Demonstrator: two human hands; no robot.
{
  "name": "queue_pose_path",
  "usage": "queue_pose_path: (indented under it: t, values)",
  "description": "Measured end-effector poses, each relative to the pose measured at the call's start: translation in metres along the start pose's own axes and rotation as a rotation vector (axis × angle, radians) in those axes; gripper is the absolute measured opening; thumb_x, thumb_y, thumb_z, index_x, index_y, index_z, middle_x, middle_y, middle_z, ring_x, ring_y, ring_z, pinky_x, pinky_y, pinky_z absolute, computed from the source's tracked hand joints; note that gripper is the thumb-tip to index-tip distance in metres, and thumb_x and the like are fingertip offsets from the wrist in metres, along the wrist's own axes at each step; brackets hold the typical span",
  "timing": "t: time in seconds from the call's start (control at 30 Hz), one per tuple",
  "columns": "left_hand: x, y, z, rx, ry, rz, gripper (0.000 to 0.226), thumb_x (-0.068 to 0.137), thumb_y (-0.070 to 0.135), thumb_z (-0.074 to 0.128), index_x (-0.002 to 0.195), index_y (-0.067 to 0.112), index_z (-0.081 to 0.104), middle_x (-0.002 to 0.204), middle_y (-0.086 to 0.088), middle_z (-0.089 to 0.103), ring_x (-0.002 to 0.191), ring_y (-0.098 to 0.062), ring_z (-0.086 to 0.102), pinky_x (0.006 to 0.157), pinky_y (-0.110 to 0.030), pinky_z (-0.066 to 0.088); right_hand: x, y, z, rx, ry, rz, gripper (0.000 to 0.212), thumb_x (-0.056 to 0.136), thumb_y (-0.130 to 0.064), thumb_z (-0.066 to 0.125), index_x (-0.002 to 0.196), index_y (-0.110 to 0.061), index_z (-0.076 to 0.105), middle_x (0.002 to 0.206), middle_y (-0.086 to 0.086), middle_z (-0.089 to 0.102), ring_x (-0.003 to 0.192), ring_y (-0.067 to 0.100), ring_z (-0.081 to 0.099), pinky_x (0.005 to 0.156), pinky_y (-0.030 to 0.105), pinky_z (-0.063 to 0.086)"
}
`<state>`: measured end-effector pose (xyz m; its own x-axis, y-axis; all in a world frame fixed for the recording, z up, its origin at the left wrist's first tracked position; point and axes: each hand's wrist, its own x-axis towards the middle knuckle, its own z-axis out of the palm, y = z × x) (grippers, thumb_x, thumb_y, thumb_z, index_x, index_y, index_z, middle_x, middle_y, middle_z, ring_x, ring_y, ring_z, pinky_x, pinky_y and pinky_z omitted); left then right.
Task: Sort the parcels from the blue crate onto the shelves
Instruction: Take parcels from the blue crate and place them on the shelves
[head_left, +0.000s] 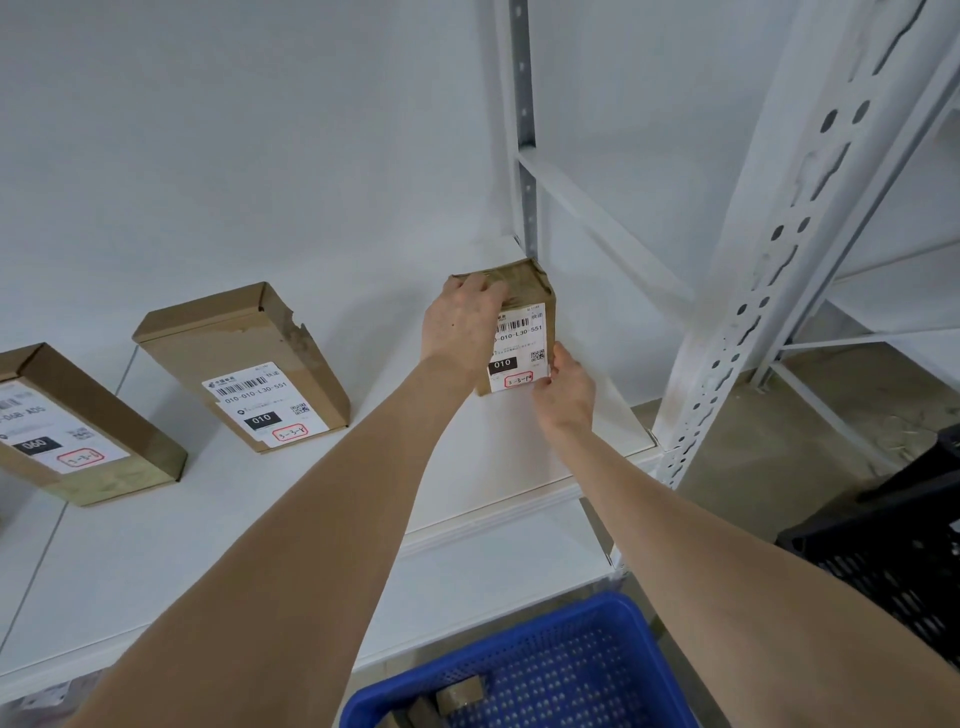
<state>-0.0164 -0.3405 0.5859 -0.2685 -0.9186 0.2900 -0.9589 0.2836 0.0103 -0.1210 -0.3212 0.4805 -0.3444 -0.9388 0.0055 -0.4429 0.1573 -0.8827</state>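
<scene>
The parcel I am watching is a small brown taped box with a white shipping label marked 010 and a red-framed handwritten tag. It stands on the white shelf far back at the right end, just beside the grey rear upright. The left hand grips its upper left part, with the fingers curled over the top edge. The right hand holds the lower right corner, fingertips against the label's edge. So from my side both hands hold the box, and it looks set on the shelf board, though I cannot tell whether its base is fully down.

To the left on the same shelf, well apart from it, a taller flat box stands tilted with a torn flap. A third box stands further left, cut by the frame edge. Both carry similar labels.

The white front post with punched holes rises on the right. Below the arms sits the blue crate with brown parcels in its bottom. A black crate is at the right edge.
</scene>
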Motion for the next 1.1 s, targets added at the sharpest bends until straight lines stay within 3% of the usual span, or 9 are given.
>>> queue_pose_path:
  t: [0.2, 0.47, 0.87, 1.0, 1.1]
  values:
    - [0.002, -0.002, 0.000, -0.010, -0.007, 0.004, 0.034, 0.090, 0.006, 0.050, 0.122, 0.018, 0.053, 0.117, -0.005, 0.054, 0.113, -0.027, 0.044, 0.084, -0.035, 0.044, -0.004, 0.002, -0.005, -0.194, -0.047, -0.073, 0.050, 0.089, -0.003, 0.043, 0.139, -0.006, 0.039, 0.123, 0.017, 0.054, 0.111, 0.032, 0.054, 0.092, 0.037, 0.043]
    - [0.001, -0.003, 0.002, -0.008, -0.009, 0.008, 0.039, 0.090, 0.005, 0.051, 0.126, 0.019, 0.050, 0.121, -0.004, 0.052, 0.115, -0.026, 0.043, 0.088, -0.033, 0.042, -0.014, 0.004, -0.011, -0.283, -0.137, -0.127, 0.066, 0.092, -0.004, 0.044, 0.151, -0.004, 0.016, 0.143, 0.014, 0.040, 0.125, 0.028, 0.045, 0.101, 0.032, 0.037]
    - [-0.005, 0.000, 0.004, -0.067, -0.018, -0.014, 0.047, 0.088, 0.000, 0.046, 0.131, 0.017, 0.047, 0.130, -0.007, 0.045, 0.120, -0.026, 0.038, 0.090, -0.033, 0.041, -0.019, -0.001, -0.017, -0.332, -0.202, -0.102, 0.073, 0.092, -0.006, 0.048, 0.153, -0.005, 0.006, 0.153, 0.011, 0.026, 0.131, 0.028, 0.041, 0.102, 0.034, 0.036]
    - [-0.011, 0.002, 0.004, -0.081, -0.064, -0.031, 0.056, 0.081, -0.002, 0.050, 0.133, 0.017, 0.043, 0.132, -0.010, 0.035, 0.118, -0.027, 0.040, 0.078, -0.036, 0.048, -0.024, -0.004, -0.022, -0.355, -0.223, -0.087, 0.076, 0.092, -0.007, 0.049, 0.153, -0.009, 0.004, 0.154, 0.009, 0.023, 0.130, 0.028, 0.043, 0.101, 0.035, 0.038]
    - [-0.014, 0.005, 0.001, -0.025, -0.124, -0.042, 0.062, 0.081, 0.003, 0.058, 0.137, 0.017, 0.036, 0.135, -0.008, 0.033, 0.119, -0.025, 0.042, 0.077, -0.033, 0.044, -0.031, -0.006, -0.026, -0.342, -0.220, -0.090, 0.073, 0.090, -0.005, 0.050, 0.152, -0.012, 0.010, 0.150, 0.009, 0.028, 0.125, 0.028, 0.047, 0.095, 0.036, 0.042]
